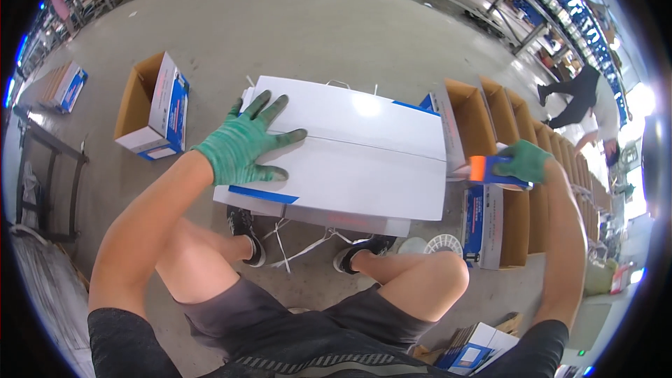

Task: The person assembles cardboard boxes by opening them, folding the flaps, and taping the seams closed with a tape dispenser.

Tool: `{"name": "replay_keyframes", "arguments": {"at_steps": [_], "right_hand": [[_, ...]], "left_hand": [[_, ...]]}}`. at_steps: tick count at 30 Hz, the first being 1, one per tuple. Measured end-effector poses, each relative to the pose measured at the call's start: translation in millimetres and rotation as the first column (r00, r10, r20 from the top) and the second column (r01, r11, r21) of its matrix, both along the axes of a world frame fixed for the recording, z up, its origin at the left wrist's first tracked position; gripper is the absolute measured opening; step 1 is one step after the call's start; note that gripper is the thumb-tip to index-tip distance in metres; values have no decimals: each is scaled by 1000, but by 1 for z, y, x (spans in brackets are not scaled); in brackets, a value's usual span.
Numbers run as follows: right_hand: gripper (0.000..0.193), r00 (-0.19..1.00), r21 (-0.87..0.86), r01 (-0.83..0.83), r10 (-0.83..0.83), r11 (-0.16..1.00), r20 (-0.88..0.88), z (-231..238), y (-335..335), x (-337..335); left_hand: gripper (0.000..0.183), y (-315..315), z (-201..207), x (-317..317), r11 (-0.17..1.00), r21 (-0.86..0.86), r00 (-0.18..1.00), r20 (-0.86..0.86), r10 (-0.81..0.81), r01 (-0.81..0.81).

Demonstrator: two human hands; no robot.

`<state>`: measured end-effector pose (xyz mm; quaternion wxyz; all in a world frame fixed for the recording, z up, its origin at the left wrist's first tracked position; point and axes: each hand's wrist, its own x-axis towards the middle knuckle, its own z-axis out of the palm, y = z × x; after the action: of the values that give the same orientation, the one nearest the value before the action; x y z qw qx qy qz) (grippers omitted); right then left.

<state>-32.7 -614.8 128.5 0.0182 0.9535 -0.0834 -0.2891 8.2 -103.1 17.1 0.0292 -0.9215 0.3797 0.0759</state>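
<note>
A white cardboard carton (pixel 364 168) with blue edge marks lies in front of my knees, its two flaps meeting along a middle seam. My left hand (pixel 248 143), in a green glove with dark fingertips, rests flat on the carton's left part, fingers spread. At the carton's right end, my gloved right hand (pixel 525 162) is closed round a blue and orange tape dispenser (pixel 483 169). The dispenser's orange end points toward the carton's right edge. From this view I cannot tell whether tape is stuck to the carton. White string (pixel 308 243) hangs below the near side.
Open brown boxes (pixel 514 227) stand in rows on the right. An open box (pixel 155 108) stands on the floor at left, with flattened cartons (pixel 63 87) farther off. A metal frame (pixel 49 182) is at far left. Another person (pixel 591 101) bends over at far right.
</note>
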Motion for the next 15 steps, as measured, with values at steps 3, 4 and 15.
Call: {"name": "replay_keyframes", "arguments": {"at_steps": [3,4,15], "right_hand": [[60,995,-43,-96,96,994,-14,-33,27,13],[59,991,-44,-130,128,991,-38,-42,36,16],[45,979,-90,-205,203,975,-29,-54,85,11]], "left_hand": [[77,-6,7,-4,996,83,1000,16,11,-13],[77,-9,8,-6,998,55,999,45,-23,20],[65,-197,-19,0,869,-114,872,162,-463,482]]}}
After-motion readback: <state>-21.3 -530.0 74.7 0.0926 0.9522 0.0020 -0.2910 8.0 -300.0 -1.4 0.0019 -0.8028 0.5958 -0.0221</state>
